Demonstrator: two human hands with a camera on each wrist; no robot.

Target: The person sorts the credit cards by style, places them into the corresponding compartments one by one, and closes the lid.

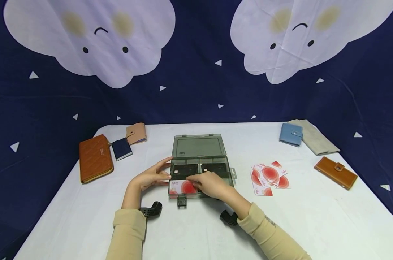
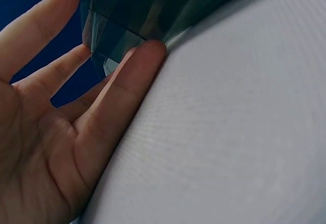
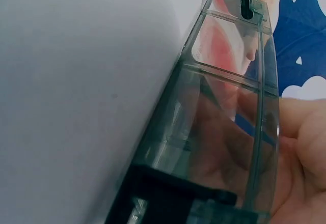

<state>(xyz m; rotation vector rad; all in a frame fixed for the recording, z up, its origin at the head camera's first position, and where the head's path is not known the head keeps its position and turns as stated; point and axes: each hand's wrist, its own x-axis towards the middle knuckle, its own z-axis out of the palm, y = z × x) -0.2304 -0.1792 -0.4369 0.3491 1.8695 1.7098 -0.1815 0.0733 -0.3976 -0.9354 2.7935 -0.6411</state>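
A transparent dark-green plastic box with compartments lies in the middle of the table, its lid raised at the back. Black inserts fill the two rear compartments. My left hand touches the left side of the box with nearly straight fingers, and its fingertips press the wall. A red and white card lies at the front left compartment. My right hand pinches its right end. Through the clear wall in the right wrist view, the card stands tilted; the fingertips are partly hidden.
Several red and white cards lie scattered right of the box. A brown wallet, a blue wallet and a grey pouch lie at right. At left are a quilted brown wallet, a navy booklet and a tan cardholder.
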